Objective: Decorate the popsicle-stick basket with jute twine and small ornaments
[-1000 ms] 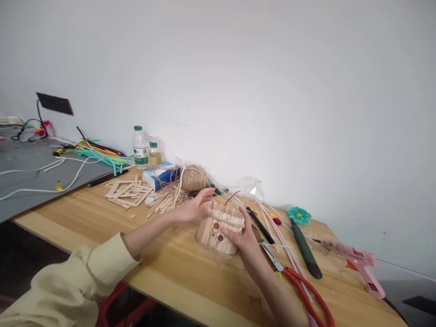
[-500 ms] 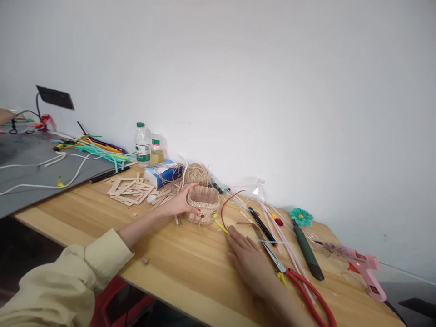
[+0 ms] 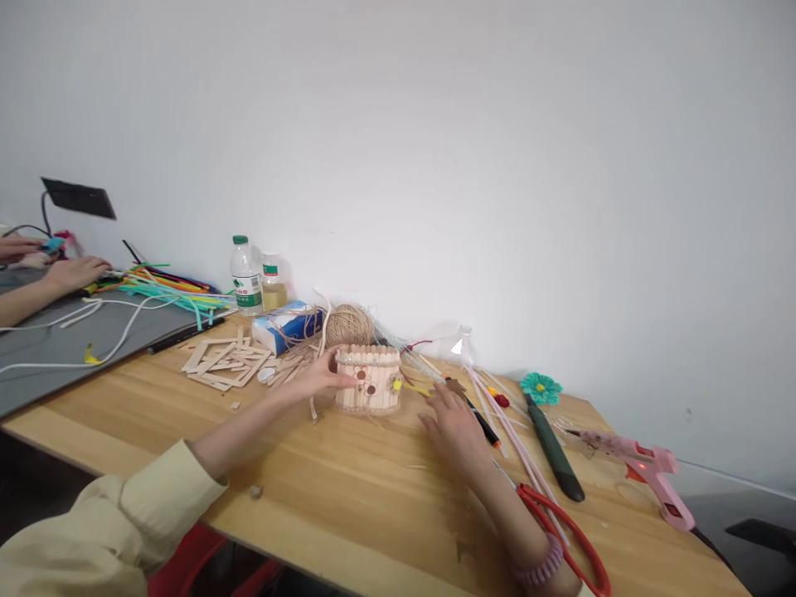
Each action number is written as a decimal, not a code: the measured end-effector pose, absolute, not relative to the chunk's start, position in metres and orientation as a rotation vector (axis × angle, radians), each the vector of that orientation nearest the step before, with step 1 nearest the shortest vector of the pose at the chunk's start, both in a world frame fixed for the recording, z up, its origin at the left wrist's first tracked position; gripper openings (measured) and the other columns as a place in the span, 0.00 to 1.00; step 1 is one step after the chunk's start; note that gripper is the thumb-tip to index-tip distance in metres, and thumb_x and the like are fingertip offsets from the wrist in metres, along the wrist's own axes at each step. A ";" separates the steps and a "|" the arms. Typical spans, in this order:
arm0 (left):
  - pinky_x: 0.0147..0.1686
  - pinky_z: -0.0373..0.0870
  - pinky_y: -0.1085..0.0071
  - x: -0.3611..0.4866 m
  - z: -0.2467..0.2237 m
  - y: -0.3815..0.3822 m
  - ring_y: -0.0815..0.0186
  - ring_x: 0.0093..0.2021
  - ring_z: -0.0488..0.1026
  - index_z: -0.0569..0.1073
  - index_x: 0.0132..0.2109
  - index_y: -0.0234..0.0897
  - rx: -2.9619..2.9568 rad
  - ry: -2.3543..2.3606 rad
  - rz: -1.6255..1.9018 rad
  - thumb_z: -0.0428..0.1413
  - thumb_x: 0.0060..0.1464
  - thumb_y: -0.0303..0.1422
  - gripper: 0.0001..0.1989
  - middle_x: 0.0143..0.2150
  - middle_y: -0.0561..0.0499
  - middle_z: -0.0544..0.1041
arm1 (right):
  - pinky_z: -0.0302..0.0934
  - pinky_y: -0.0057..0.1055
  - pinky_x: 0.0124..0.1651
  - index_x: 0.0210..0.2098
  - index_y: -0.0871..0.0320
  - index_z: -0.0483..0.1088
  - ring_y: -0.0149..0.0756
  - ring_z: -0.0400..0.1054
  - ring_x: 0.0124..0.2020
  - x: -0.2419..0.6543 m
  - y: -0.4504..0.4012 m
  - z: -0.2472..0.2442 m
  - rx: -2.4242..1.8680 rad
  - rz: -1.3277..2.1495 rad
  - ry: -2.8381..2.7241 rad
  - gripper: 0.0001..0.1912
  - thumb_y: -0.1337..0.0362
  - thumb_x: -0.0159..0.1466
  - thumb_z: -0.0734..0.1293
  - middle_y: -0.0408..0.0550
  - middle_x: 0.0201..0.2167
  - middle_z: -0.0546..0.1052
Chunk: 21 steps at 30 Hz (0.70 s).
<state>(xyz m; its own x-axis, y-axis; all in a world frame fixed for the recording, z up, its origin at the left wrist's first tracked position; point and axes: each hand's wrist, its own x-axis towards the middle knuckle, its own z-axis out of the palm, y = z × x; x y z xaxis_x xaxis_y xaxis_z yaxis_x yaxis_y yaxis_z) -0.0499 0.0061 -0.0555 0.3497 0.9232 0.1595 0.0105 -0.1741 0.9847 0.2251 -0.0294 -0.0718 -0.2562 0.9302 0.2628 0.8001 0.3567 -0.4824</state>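
Note:
My left hand (image 3: 320, 377) grips a small craft-stick basket (image 3: 379, 394) by its left side, thumb on the front and fingers behind. Brown dots and a yellow dot mark the basket's front, and a glittery band runs under its rim. A thin yellow strip (image 3: 418, 388) reaches from the basket's right side toward my right hand (image 3: 457, 427). That hand rests low over the wood with its fingers stretched out, close to the strip and a black marker (image 3: 488, 427); whether the fingertips touch the strip is unclear. Behind the basket, a dark red stem (image 3: 418, 343) pokes out.
Red-handled scissors (image 3: 578, 531), a green cutter (image 3: 556, 460), a teal flower (image 3: 541, 387) and a pink glue gun (image 3: 652, 477) lie right. Craft sticks (image 3: 227, 361), twine (image 3: 349, 323) and a bottle (image 3: 247, 278) stand left. Another person's hand (image 3: 78, 272) is far left.
The basket has tilted so its front faces me and its opening no longer shows. My right hand has moved forward. Another person's hand has come into view at the far left.

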 end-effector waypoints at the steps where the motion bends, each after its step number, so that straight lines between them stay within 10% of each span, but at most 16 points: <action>1: 0.52 0.65 0.51 -0.046 -0.054 0.003 0.53 0.54 0.68 0.63 0.56 0.36 1.510 0.854 1.028 0.61 0.52 0.35 0.27 0.56 0.42 0.68 | 0.46 0.51 0.63 0.54 0.59 0.64 0.48 0.51 0.63 0.225 -0.031 -0.067 -1.437 0.416 -2.091 0.21 0.60 0.63 0.66 0.57 0.62 0.60; 7: 0.62 0.52 0.55 -0.023 -0.047 -0.012 0.50 0.63 0.56 0.54 0.61 0.38 1.585 0.702 0.974 0.72 0.30 0.36 0.52 0.63 0.38 0.59 | 0.48 0.45 0.63 0.65 0.56 0.42 0.47 0.49 0.64 0.214 -0.045 -0.038 -1.032 0.859 -1.966 0.52 0.51 0.51 0.73 0.57 0.64 0.55; 21: 0.62 0.46 0.55 -0.003 -0.079 -0.011 0.51 0.64 0.54 0.48 0.61 0.40 1.652 0.594 0.865 0.71 0.31 0.36 0.54 0.62 0.37 0.57 | 0.56 0.43 0.58 0.54 0.57 0.59 0.46 0.63 0.56 0.214 -0.054 -0.048 -0.828 1.238 -1.774 0.38 0.58 0.47 0.76 0.55 0.55 0.69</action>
